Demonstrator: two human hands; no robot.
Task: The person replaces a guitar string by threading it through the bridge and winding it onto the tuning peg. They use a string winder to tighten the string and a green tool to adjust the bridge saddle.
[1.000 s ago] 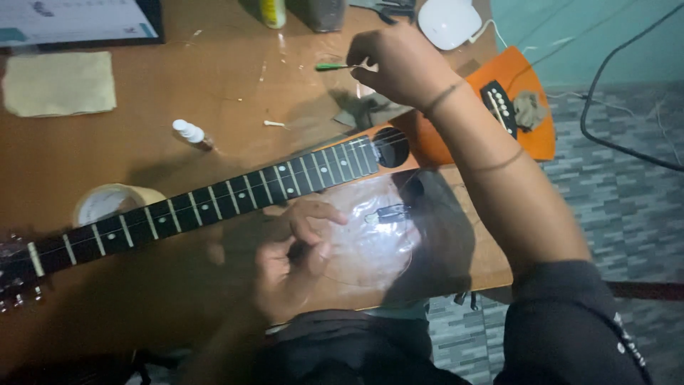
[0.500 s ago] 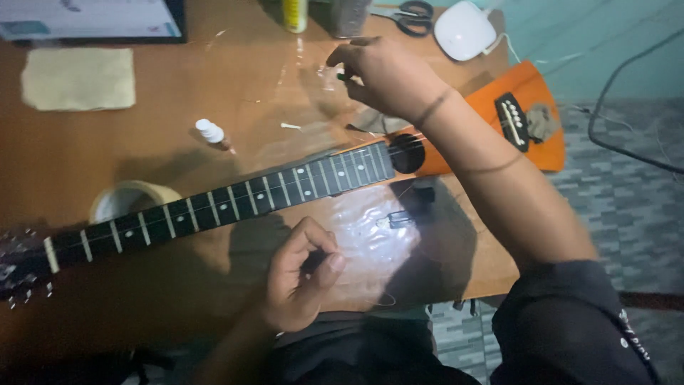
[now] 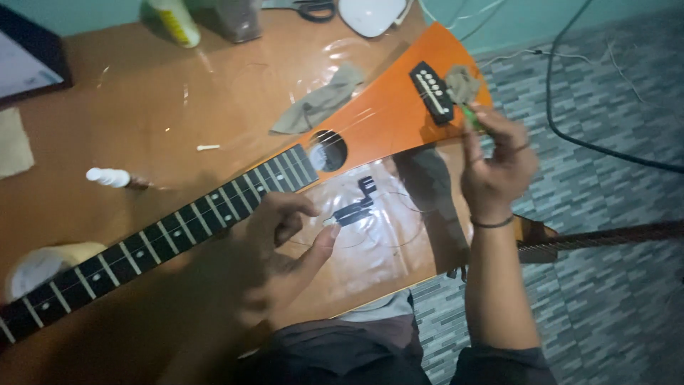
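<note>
An orange triangular guitar point(image 3: 385, 117) lies slantwise on the wooden table point(image 3: 142, 100), its black fretboard point(image 3: 178, 228) running to the lower left. My right hand point(image 3: 495, 167) hovers just past the black bridge point(image 3: 431, 91), fingers pinched on a small green piece point(image 3: 470, 117). My left hand point(image 3: 281, 242) rests below the fretboard with curled fingers. Its thumb tip touches a black string winder point(image 3: 354, 210) lying on a clear plastic packet point(image 3: 370, 242). A thin coiled string shows on that packet. Whether the left fingers pinch anything is unclear.
A grey rag point(image 3: 320, 103) lies by the sound hole, another scrap point(image 3: 462, 82) by the bridge. A small white bottle point(image 3: 107, 177), tape roll point(image 3: 39, 264), yellow bottle point(image 3: 174, 21), scissors point(image 3: 313, 8) and white device point(image 3: 370, 14) sit around. Cable point(image 3: 584, 139) and another guitar neck point(image 3: 605, 239) cross the tiled floor.
My right hand has swung from the far side of the table to the guitar's bridge end, carrying the green piece. My left hand opened somewhat and shifted toward the black winder. The view moved right.
</note>
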